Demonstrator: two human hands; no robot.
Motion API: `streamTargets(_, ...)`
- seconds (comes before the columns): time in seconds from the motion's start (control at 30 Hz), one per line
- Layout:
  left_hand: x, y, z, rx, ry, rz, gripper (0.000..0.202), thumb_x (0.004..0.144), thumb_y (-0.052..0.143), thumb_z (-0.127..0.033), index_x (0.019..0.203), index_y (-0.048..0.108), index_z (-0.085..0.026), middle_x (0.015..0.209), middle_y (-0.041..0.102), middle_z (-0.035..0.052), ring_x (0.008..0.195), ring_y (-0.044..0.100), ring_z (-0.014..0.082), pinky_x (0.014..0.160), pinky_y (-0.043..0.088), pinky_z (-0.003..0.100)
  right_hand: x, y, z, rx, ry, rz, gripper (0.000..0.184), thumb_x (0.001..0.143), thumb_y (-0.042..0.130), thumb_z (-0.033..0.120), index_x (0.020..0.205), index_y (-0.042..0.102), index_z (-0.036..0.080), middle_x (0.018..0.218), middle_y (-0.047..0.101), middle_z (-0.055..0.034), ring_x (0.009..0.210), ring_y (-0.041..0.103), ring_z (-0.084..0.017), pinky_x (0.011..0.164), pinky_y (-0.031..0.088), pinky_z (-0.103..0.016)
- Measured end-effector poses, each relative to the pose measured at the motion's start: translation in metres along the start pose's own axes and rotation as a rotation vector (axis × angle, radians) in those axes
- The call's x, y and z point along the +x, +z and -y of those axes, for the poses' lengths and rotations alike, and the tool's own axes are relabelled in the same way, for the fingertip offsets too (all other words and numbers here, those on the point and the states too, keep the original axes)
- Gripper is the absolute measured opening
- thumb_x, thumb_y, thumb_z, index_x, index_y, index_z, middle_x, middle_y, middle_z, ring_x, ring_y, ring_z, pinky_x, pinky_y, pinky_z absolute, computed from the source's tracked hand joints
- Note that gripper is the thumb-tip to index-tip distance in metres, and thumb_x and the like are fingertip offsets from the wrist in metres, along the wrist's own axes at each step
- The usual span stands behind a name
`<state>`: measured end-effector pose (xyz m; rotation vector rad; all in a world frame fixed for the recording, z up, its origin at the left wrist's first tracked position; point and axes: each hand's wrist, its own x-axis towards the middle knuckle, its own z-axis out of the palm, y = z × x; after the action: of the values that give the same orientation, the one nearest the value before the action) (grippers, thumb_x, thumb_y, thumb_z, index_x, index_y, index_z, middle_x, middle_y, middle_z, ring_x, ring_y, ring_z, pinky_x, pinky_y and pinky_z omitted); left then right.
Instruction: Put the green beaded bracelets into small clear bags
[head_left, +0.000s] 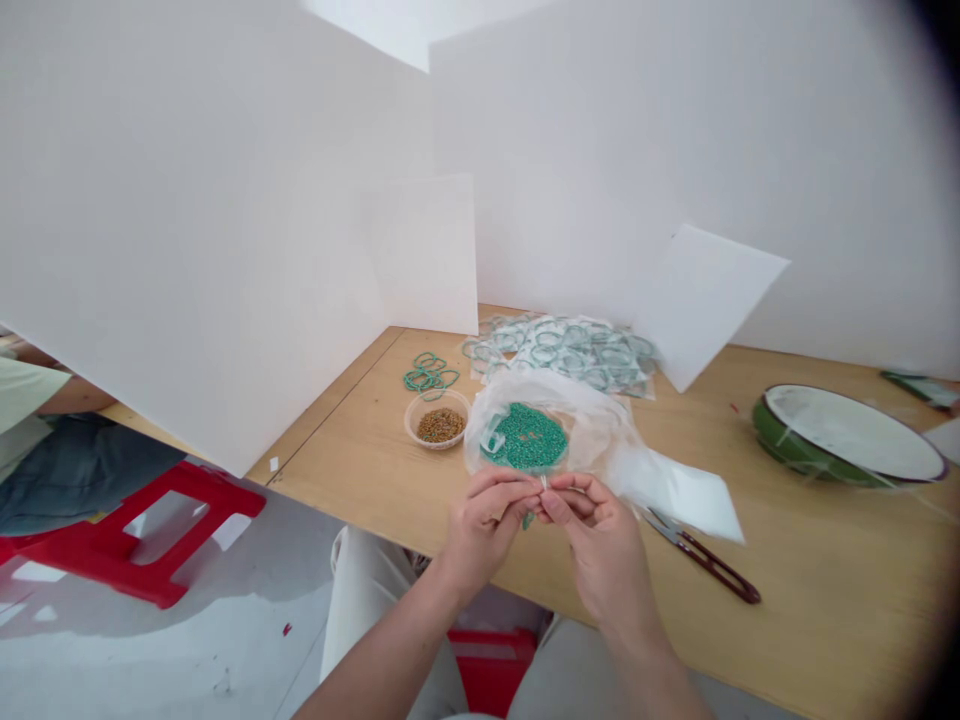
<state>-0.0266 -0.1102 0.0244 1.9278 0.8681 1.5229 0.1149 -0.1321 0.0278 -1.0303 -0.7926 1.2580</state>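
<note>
My left hand (pixel 487 525) and my right hand (pixel 596 540) meet above the table's front edge, their fingertips pinching a thin white thread or needle (pixel 543 483); which of the two it is stays too small to tell. A short strand of green beads (pixel 528 520) hangs below my fingers. Just beyond them, a clear plastic bag (pixel 577 420) holds a round mass of green beads (pixel 523 437). Left of it stand a small clear bowl of brown beads (pixel 440 425) and several loops of green beads (pixel 430 377).
A wooden table (pixel 360 440) carries a heap of bagged bead loops (pixel 559 352), red-handled thread snips (pixel 701 565) and a green enamel basin (pixel 847 435). White boards (pixel 600 170) stand along the back. To the left, a seated person (pixel 52 440) sits beside a red stool (pixel 135 530).
</note>
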Motion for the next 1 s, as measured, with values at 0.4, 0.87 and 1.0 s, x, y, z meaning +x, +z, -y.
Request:
streamTargets(0.4, -0.005, 0.007, 0.004, -0.392, -0.389, -0.050, 0.012, 0.087, 0.064, -0.028, 0.085, 0.066, -0.016, 0.088, 0.063, 0.0059, 0.085, 0.061, 0.0167, 0.081, 0.049, 0.031, -0.005, 0.001, 0.010, -0.261, -0.151, -0.023, 0.017, 0.077, 0.075, 0.034, 0.082, 0.068, 0.019, 0.070, 0.071, -0.0021, 0.060, 0.064, -0.013, 0.059, 0.054, -0.023)
streamTargets(0.87, 0.005, -0.005, -0.015, -0.005, -0.228, -0.024, 0.007, 0.087, 0.062, -0.021, 0.082, 0.065, -0.017, 0.088, 0.062, 0.0059, 0.090, 0.059, 0.0172, 0.084, 0.046, 0.031, -0.007, 0.001, 0.016, -0.894, -0.642, 0.032, 0.009, 0.090, 0.060, 0.023, 0.088, 0.068, 0.023, 0.081, 0.074, 0.0011, 0.067, 0.069, -0.014, 0.066, 0.054, -0.026)
streamTargets(1.0, 0.004, -0.006, -0.022, 0.087, -0.235, 0.000, 0.009, 0.089, 0.058, -0.020, 0.081, 0.062, -0.017, 0.088, 0.060, 0.0063, 0.088, 0.059, 0.0176, 0.082, 0.047, 0.031, -0.007, 0.003, 0.013, -0.979, -0.743, -0.001, 0.009, 0.092, 0.057, 0.023, 0.088, 0.066, 0.022, 0.078, 0.073, 0.0004, 0.064, 0.068, -0.014, 0.063, 0.053, -0.025)
